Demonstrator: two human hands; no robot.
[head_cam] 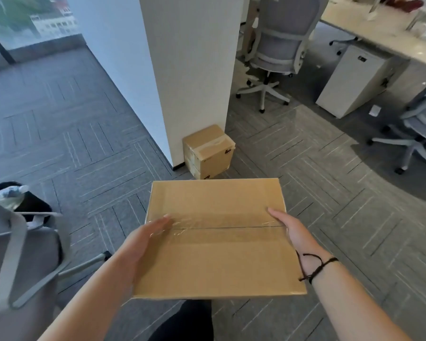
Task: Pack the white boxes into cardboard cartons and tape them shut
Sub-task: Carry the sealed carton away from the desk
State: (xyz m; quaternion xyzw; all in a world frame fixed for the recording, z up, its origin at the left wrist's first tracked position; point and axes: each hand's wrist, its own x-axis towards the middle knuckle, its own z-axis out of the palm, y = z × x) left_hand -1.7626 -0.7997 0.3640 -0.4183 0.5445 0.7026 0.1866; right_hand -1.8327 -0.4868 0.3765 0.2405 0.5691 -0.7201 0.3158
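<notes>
Standing on grey carpet [89,134], taped cartons [208,152] flank a white pillar [192,70].

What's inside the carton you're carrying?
That cannot be seen: the carton is closed, with clear tape over its top seam. The left hand and right hand press its sides.

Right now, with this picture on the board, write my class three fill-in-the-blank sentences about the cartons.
1. The carried carton has its top seam covered with clear ____.
2. It is held between the left hand and the ____ hand.
3. Another taped carton stands on the floor against the white ____.

Missing words: tape; right; pillar
</notes>
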